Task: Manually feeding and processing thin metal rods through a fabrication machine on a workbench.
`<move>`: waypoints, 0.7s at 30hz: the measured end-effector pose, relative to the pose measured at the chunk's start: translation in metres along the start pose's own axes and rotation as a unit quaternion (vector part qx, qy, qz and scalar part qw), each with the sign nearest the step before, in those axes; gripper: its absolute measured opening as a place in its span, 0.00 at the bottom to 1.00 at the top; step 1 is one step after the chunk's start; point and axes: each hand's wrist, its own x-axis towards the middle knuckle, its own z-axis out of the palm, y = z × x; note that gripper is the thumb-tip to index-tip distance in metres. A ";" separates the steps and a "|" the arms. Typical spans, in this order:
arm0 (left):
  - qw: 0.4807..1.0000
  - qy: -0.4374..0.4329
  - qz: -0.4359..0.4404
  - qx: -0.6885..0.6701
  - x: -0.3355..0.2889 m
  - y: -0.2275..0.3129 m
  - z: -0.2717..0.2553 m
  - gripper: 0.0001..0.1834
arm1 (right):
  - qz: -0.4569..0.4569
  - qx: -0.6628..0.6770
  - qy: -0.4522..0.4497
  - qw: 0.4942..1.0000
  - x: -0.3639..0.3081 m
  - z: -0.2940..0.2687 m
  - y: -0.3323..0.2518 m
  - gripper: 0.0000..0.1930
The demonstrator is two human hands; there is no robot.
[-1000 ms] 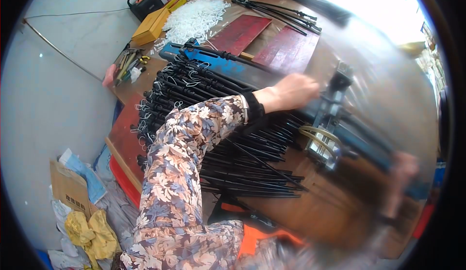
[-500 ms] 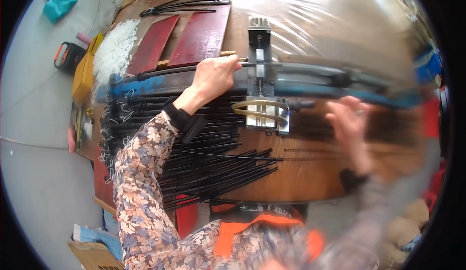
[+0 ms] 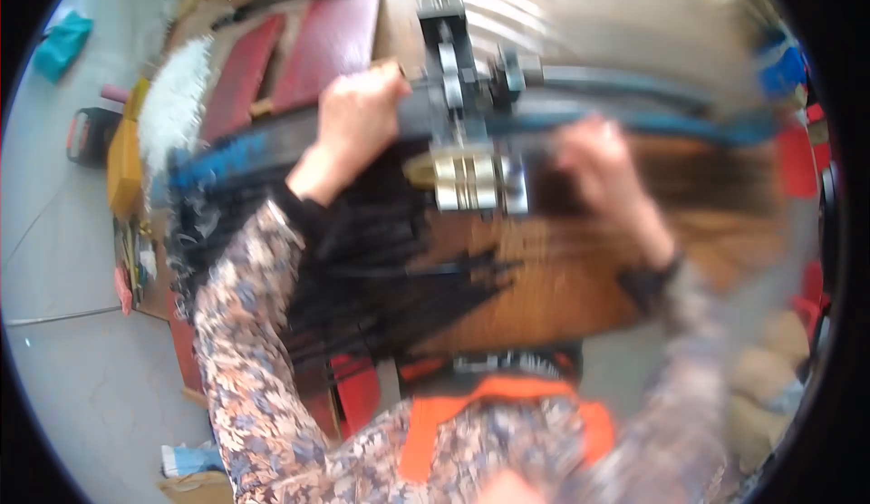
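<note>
My left hand (image 3: 358,123) is closed in a fist just left of a metal screw vise (image 3: 468,183). It grips a thin black rod, mostly covered by the hand and blurred. A dark block-shaped fitting (image 3: 507,76) stands at the right side of the vise, above a long blue-edged bar (image 3: 634,123). My right hand (image 3: 598,155) is over the table to the right of the vise, near that bar. Its fingers look bent, but motion smears them. A yellowish loop (image 3: 420,170) sits at the vise's near left side.
Many black rods (image 3: 381,295) lie piled on the wooden table (image 3: 580,286) near my left forearm. Two dark red boards (image 3: 326,42) and a heap of white pieces (image 3: 177,96) lie at the far left, beside a yellow box (image 3: 125,169).
The whole view has shifted, so the vise appears higher and further left. My right hand has moved up and left towards the bar. The dark fitting now shows close beside the vise.
</note>
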 end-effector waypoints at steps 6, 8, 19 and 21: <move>0.973 0.070 0.185 0.117 0.013 -0.029 -0.011 0.08 | -0.031 -0.164 -0.129 0.978 -0.030 -0.004 -0.043 0.10; 0.981 0.029 0.135 0.140 -0.002 -0.070 -0.022 0.09 | -0.075 -0.140 -0.136 0.978 -0.076 0.013 -0.067 0.11; 0.993 -0.118 0.005 -0.021 -0.140 0.139 -0.058 0.25 | -0.120 -0.015 0.050 0.991 -0.084 0.025 -0.071 0.16; 0.993 -0.112 0.014 -0.023 -0.125 0.136 -0.067 0.24 | -0.112 -0.024 0.075 0.991 -0.087 0.010 -0.057 0.20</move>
